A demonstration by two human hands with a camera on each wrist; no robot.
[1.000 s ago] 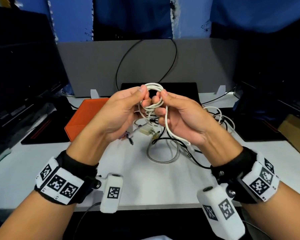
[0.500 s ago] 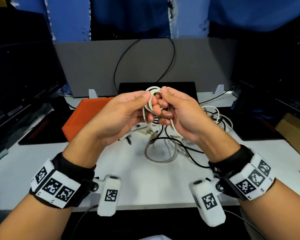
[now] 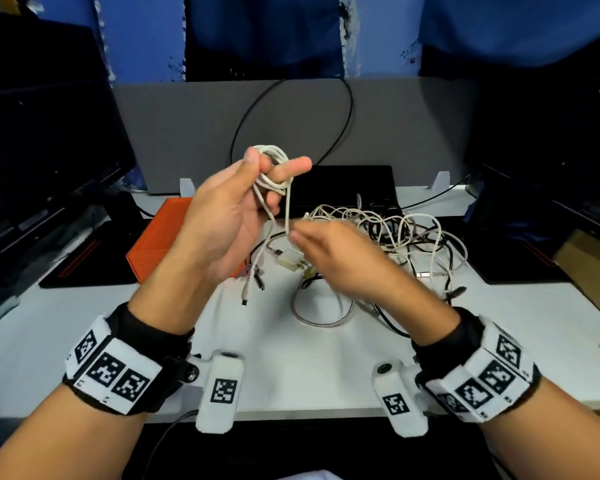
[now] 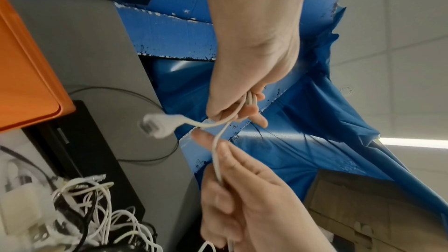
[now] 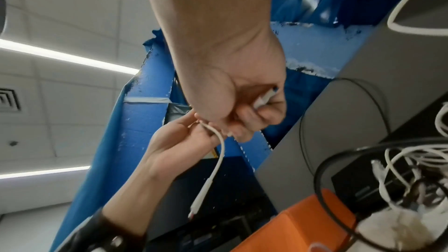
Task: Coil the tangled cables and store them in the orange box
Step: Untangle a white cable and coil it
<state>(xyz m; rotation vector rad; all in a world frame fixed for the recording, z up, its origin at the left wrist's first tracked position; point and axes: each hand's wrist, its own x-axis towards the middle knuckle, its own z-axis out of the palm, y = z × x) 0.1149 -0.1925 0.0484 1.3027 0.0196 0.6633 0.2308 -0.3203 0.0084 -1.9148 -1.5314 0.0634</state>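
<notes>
Left hand [image 3: 229,216] is gripping the white cable coil [image 3: 269,168]; right hand [image 3: 329,258] is pinching its tail; next, wrapping that tail, then carrying it to the orange box [image 3: 160,237] by the desk's left edge.

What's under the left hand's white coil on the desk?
Below the white coil held by the left hand lie a white charger plug and loose connector ends. The palm hides the orange box's near corner.
</notes>
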